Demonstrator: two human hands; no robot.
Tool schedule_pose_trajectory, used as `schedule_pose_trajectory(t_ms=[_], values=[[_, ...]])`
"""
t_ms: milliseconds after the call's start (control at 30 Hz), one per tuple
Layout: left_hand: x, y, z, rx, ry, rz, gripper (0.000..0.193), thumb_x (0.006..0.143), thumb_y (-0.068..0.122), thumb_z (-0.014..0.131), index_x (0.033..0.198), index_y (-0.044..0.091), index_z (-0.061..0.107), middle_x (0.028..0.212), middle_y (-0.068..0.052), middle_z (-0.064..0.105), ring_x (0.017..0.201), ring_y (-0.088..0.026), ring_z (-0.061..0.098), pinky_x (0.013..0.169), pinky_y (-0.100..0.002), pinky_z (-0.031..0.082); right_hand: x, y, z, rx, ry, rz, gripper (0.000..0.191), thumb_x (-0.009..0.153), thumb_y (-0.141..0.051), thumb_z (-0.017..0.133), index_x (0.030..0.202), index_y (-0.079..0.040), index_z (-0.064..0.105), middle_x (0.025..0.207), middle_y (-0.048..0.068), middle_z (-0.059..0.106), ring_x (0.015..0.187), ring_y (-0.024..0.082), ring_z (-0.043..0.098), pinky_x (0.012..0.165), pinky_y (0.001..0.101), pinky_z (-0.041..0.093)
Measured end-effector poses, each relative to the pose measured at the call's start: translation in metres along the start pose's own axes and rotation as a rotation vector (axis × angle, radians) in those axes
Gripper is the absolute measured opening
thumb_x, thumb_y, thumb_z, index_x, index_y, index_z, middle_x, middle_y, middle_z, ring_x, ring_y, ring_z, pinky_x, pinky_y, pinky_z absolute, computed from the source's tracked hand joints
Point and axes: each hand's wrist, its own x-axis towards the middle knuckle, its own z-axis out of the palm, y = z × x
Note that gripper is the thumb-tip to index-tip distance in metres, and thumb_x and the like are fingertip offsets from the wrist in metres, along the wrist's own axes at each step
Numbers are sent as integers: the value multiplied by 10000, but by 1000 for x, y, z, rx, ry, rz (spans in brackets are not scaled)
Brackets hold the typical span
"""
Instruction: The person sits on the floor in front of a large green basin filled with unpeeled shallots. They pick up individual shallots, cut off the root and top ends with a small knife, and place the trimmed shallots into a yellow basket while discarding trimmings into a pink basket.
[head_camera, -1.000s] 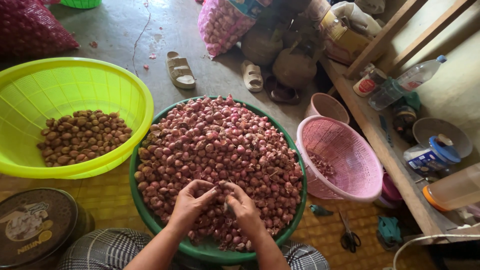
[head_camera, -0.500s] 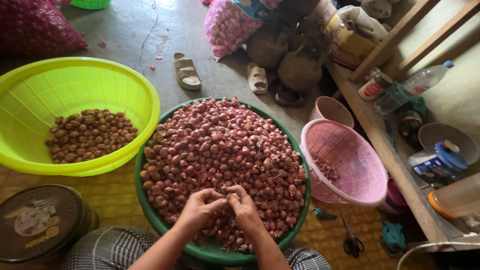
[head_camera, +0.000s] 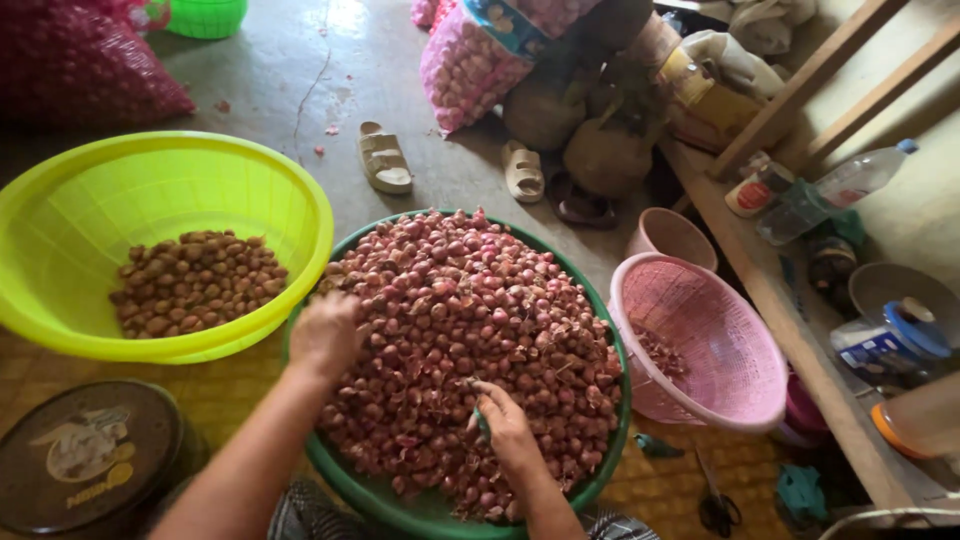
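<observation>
Green basin (head_camera: 610, 470): round plastic, directly in front of me, heaped above the rim with small red-skinned shallots (head_camera: 470, 320), loose papery skins mixed through the pile.

Yellow-green basket (head_camera: 90, 200): large, slotted wall, just left of the basin and touching its rim. Contents: a shallow layer of browner shallots (head_camera: 195, 280) covering only part of the bottom.

Pink basket (head_camera: 740, 340): latticed, to the right of the basin, tilted toward it. Contents: a small scatter of reddish skins (head_camera: 660, 350) along the lower wall.

Dark round tin (head_camera: 90, 460): lower left, lid on, contents hidden.

Mesh sack (head_camera: 465, 70) of pale pink bulbs: on the concrete beyond the basin, beside two sandals (head_camera: 385, 160).

Change since half a second ago: both hands then met over the near edge of the heap. Now they are apart. My left hand (head_camera: 325, 335) has gone out to the left edge of the basin, next to the yellow-green basket; my right hand (head_camera: 505, 425) has stayed low over the near part of the heap.

Grip, left: fingers curled down onto the pile at the rim; whether they enclose a bulb I cannot tell.

Grip, right: fingers closed around a small dark-handled tool (head_camera: 480, 422), only partly visible; its kind is unclear.

Condition of the basin's shallots: purplish-red, dry, mostly unpeeled, skins flaking.
</observation>
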Motion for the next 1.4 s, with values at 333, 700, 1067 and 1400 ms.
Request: schedule_pose_trajectory(t_ms=[333,700,1067,1400], values=[[-44,22,17,-894,-175,-174,236,817,165,806,1040,89,792,1056,-70,782,986,-189,723,883,-339,549,-19,-40,37,-64,-11,-128,340,1020,-186,625,1292,16,628,840,23,599,733,108,509,652,274,407],[-84,71,16,-1358,-349,-397,156,854,92,799,963,-12,756,868,-50,772,786,-81,675,723,-253,557,-32,-49,49,-373,-15,-358,320,1024,-162,563,1337,-132,621,813,-4,636,734,89,556,653,264,476],[-91,82,6,-1034,-191,70,136,801,22,789,933,35,756,883,-23,786,825,-62,731,756,-244,599,-22,-36,41,-145,-89,-316,192,1062,-169,552,1205,-72,636,830,-41,560,734,50,469,632,222,396],[-101,77,44,-1466,-340,-347,71,902,29,733,939,-32,734,901,-61,777,823,-91,668,756,-252,561,-28,-35,47,-9,-57,-301,113,971,-106,771,981,-19,699,838,-20,649,747,49,535,649,223,438]])
